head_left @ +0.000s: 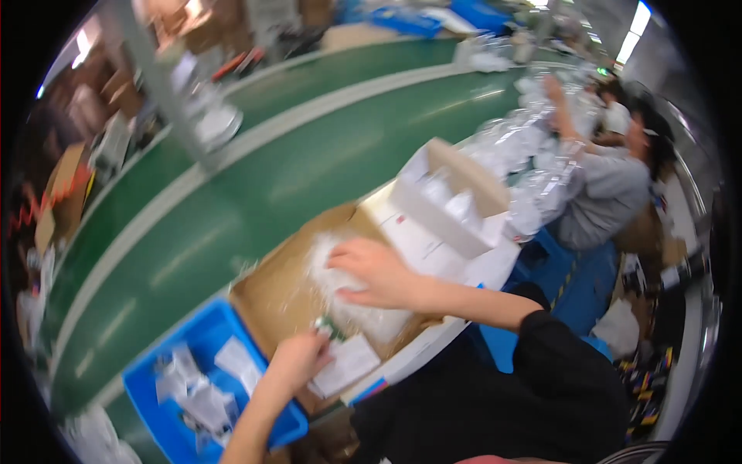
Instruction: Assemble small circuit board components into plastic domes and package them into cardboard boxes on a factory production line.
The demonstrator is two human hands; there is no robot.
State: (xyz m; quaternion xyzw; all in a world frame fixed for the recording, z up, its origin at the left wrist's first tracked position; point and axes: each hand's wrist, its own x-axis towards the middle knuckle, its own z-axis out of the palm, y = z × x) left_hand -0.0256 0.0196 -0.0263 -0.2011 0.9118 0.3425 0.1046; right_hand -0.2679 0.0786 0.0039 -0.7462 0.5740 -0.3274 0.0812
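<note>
My left hand [297, 360] is closed, its fingertips pinching the edge of a small green-and-white piece [329, 328]; blur hides what kind it is. Just beside those fingers lies a white paper-like packet [348, 366]. My right hand [375, 272] is spread over a pile of clear plastic bags [371, 319], fingers apart, with nothing visibly gripped. The bags rest on a brown cardboard sheet [270, 298]. Left of my left forearm stands a blue bin [224, 313] with several white packets and small pieces inside.
A white open box [444, 209] with white wrapped items stands beyond my right hand. Behind runs a curved green conveyor [255, 209]. Clear plastic wrapped things [514, 151] heap at the right, where another person in grey [610, 193] works. A metal post [166, 85] rises at the far left.
</note>
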